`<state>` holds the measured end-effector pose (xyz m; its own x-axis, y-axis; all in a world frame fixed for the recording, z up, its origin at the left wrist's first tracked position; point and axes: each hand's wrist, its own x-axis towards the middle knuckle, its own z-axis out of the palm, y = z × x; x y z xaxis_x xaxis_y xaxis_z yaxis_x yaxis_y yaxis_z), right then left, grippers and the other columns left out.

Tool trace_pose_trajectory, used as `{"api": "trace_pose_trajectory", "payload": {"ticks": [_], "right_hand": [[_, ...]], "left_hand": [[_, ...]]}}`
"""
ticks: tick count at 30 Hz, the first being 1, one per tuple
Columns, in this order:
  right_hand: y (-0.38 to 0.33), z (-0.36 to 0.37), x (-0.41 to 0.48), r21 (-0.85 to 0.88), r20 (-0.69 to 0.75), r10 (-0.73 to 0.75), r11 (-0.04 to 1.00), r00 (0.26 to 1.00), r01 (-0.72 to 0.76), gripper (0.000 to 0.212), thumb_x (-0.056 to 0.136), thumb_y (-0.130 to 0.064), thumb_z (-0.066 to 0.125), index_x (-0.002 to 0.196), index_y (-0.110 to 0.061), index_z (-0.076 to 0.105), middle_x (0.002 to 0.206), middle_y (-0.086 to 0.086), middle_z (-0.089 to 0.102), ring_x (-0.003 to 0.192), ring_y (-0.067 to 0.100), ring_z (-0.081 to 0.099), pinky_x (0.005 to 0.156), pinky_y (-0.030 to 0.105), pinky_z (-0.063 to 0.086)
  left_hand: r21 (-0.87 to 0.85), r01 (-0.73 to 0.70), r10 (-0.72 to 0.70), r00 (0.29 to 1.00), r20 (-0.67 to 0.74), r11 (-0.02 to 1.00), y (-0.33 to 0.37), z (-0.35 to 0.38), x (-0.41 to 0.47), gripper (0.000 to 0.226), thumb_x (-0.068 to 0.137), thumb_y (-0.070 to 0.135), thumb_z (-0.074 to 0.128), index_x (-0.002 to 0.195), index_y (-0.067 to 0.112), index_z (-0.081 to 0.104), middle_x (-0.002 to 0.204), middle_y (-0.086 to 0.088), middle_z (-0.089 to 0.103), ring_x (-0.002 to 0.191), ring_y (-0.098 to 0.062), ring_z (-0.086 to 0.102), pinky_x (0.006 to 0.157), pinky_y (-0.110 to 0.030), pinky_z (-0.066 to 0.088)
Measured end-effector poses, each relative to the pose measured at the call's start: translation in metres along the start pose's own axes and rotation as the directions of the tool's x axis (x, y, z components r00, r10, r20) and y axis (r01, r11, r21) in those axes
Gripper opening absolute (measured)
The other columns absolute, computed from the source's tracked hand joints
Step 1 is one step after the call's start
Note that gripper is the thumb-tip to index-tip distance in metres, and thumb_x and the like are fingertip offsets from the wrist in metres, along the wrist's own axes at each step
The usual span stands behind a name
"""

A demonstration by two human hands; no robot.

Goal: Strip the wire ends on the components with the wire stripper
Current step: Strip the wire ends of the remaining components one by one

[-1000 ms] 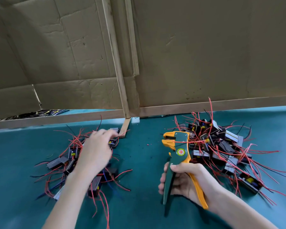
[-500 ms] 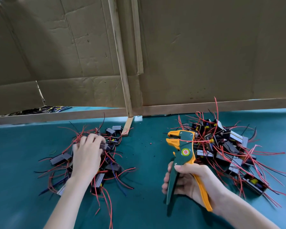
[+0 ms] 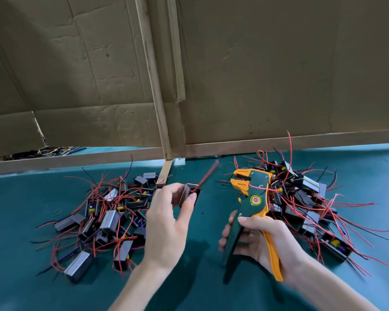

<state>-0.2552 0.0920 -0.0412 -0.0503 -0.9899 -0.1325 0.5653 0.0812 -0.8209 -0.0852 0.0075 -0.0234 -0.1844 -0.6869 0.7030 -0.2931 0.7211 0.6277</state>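
Note:
My left hand (image 3: 166, 223) pinches a small dark component (image 3: 189, 194) between thumb and fingers, lifted off the green table. Its red wire (image 3: 208, 175) sticks up and to the right, blurred. My right hand (image 3: 258, 239) grips the handles of the green and orange wire stripper (image 3: 252, 198), jaws pointing up and left, a short way right of the component. A pile of components with red and black wires (image 3: 106, 216) lies to the left, and a second pile (image 3: 305, 198) sits to the right behind the stripper.
A brown cardboard wall (image 3: 256, 75) with a wooden strip along its foot closes off the back of the green table (image 3: 200, 277). Behind its left part lies a heap of loose wires (image 3: 43, 151).
My left hand has left the left pile with one component pinched in it and has moved right, toward the stripper. My right hand has kept the stripper nearly still.

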Motion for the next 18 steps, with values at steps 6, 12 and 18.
{"api": "trace_pose_trajectory", "payload": {"ticks": [6,12,18], "right_hand": [[-0.003,-0.003,0.002,0.011,-0.035,0.004,1.0,0.999,-0.004,0.025,0.067,-0.007,0.063,0.089,0.003,0.062,0.081,0.026,0.063,0.073,0.041,0.066,0.068,0.049,0.058],[-0.003,-0.004,0.002,0.013,-0.032,0.032,0.999,0.999,-0.032,0.022,0.067,-0.008,0.063,0.087,0.002,0.064,0.082,0.026,0.063,0.075,0.04,0.067,0.069,0.048,0.058],[-0.003,-0.004,0.001,0.002,-0.027,0.041,0.999,0.999,-0.041,0.022,0.072,-0.011,0.059,0.088,0.003,0.063,0.083,0.026,0.063,0.075,0.041,0.066,0.068,0.047,0.058]], "left_hand": [[0.185,0.453,-0.483,0.738,0.47,0.872,-0.022,0.005,-0.007,0.012,0.09,0.031,0.064,0.094,0.02,0.067,0.086,0.006,0.072,0.081,-0.011,0.064,0.077,-0.025,0.047],[0.385,0.132,-0.295,0.867,0.402,0.914,-0.034,0.006,-0.012,0.033,0.094,0.026,0.057,0.127,0.025,0.054,0.114,0.013,0.053,0.109,-0.009,0.048,0.088,-0.016,0.031],[0.107,0.282,-0.301,0.853,0.427,0.953,-0.034,0.007,-0.011,0.054,0.089,-0.001,0.06,0.126,0.035,0.049,0.107,0.018,0.065,0.104,0.002,0.058,0.095,-0.01,0.037]]}}
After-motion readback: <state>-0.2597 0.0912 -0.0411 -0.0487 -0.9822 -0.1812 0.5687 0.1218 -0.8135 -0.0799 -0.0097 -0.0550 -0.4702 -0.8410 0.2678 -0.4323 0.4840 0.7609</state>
